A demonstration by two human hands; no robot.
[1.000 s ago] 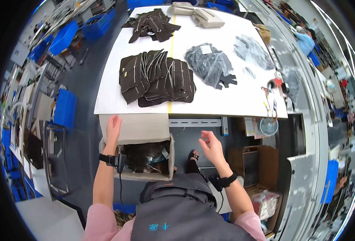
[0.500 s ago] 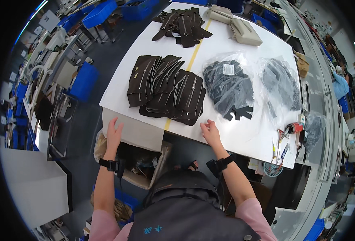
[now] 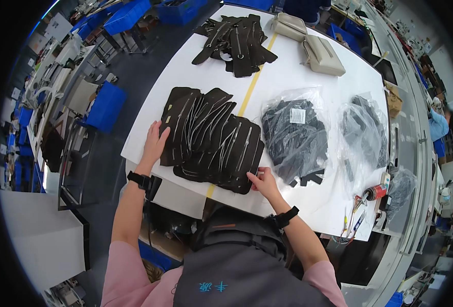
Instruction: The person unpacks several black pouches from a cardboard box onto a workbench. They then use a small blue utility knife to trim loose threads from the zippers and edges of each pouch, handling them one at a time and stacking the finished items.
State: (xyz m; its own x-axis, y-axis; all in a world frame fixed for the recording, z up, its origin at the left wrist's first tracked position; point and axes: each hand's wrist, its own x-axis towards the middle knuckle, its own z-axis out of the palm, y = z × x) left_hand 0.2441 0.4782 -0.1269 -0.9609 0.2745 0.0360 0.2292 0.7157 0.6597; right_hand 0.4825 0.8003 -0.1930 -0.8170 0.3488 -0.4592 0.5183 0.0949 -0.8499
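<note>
Dark brown fabric panels with pale zippers [image 3: 213, 138] lie fanned in overlapping stacks on the near part of the white table [image 3: 149, 92]. My left hand [image 3: 156, 144] rests at their left edge, its fingers stretched upward along the side. At the lower right corner of the panels is my right hand [image 3: 264, 183], with fingertips touching the edge and thumb apart from the fingers. Neither hand grips a panel that I can see.
More brown zippered pieces [image 3: 236, 43] are heaped at the far end. Two beige pouches [image 3: 322, 55] lie far right. Clear plastic bags of dark parts [image 3: 295, 135] sit right of the panels. Hand tools and a red can [image 3: 375, 192] are near the right edge.
Both hands have moved forward from the table's near edge to the panels, the left to their left side, the right to their lower right corner. My body has come closer to the table.
</note>
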